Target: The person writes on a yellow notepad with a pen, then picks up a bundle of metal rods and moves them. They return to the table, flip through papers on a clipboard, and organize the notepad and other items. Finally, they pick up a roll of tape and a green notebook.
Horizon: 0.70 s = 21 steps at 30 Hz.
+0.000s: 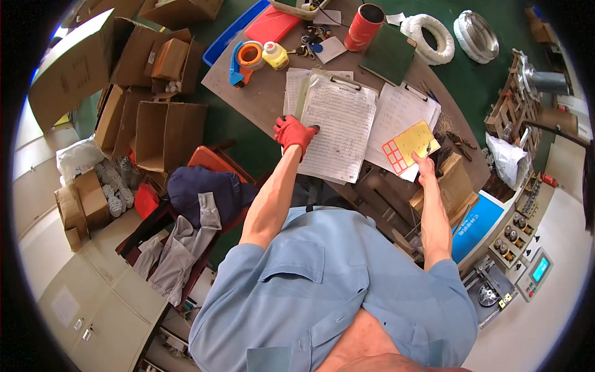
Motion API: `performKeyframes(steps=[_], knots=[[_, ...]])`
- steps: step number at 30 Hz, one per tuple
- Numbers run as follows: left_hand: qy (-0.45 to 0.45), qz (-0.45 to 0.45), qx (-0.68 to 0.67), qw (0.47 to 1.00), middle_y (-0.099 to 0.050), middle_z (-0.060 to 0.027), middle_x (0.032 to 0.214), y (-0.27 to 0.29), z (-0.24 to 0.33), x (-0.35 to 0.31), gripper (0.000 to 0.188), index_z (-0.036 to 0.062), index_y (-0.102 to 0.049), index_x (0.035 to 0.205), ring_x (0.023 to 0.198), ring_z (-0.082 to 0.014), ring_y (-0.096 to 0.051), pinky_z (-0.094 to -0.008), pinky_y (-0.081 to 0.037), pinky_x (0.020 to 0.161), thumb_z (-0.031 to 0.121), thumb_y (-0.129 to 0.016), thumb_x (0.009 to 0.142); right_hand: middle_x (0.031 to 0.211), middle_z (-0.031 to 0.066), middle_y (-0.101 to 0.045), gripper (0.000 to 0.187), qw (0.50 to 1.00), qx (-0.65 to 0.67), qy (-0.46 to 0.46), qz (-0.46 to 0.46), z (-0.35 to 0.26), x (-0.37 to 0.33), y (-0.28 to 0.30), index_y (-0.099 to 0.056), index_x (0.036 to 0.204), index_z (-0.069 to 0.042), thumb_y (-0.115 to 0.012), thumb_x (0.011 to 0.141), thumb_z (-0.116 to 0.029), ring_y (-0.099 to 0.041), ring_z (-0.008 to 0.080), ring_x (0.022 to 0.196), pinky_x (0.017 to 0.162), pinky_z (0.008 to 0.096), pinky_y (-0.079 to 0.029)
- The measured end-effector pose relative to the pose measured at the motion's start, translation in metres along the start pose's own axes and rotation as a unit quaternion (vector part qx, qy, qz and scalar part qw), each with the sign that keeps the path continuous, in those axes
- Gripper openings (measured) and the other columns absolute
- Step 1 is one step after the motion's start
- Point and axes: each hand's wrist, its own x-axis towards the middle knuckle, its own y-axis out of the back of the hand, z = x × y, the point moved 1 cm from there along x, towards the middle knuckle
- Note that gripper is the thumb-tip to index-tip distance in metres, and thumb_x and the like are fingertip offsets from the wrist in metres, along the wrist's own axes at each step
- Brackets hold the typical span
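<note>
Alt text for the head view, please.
A red-gloved left hand rests at the left edge of a clipboard of papers on a brown table, while the bare right hand is at the edge of a yellow sheet. Beyond stand a yellow bottle and red cylinder.

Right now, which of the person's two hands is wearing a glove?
The left hand, at the left edge of a clipboard bearing papers, wears a red glove. The right hand, at the yellow sheet, is bare.

The red-gloved left hand (294, 132) hides part of the clipboard sheet (339, 127).
</note>
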Motion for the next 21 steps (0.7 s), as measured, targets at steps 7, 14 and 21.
performKeyframes(steps=[7, 14, 21], knots=[[0.005, -0.036, -0.021, 0.999, -0.043, -0.0175, 0.136, 0.009, 0.004, 0.004, 0.082, 0.0037, -0.060, 0.119, 0.124, -0.0368, -0.046, -0.0452, -0.045, 0.099, 0.047, -0.086, 0.053, 0.112, 0.0107, -0.068, 0.044, 0.998, 0.023, 0.053, 0.017, -0.005, -0.016, -0.007, -0.063, 0.118, 0.005, -0.075, 0.083, -0.018, -0.064, 0.0192, 0.098, 0.087, 0.0341, -0.048], [-0.060, 0.030, -0.027, 0.997, -0.054, -0.0220, 0.123, 0.007, 0.005, -0.013, 0.086, -0.0010, -0.053, 0.120, 0.111, -0.0371, -0.057, -0.0442, -0.047, 0.094, 0.047, -0.087, 0.057, 0.093, 0.0213, -0.070, 0.055, 0.925, -0.358, 0.042, 0.121, -0.020, -0.020, -0.012, -0.069, 0.102, 0.003, -0.076, 0.073, -0.044, -0.068, 0.0311, 0.089, 0.079, 0.0409, -0.049], [-0.166, 0.083, -0.167, 0.968, -0.054, -0.0180, 0.118, -0.006, -0.007, -0.047, 0.073, 0.0044, -0.052, 0.116, 0.110, -0.0375, -0.054, -0.0474, -0.045, 0.089, 0.034, -0.087, 0.059, 0.099, 0.0201, -0.071, 0.053, 0.936, -0.324, 0.069, 0.121, -0.020, -0.034, -0.012, -0.070, 0.105, -0.002, -0.074, 0.076, -0.046, -0.067, 0.0346, 0.096, 0.084, 0.0424, -0.049]])
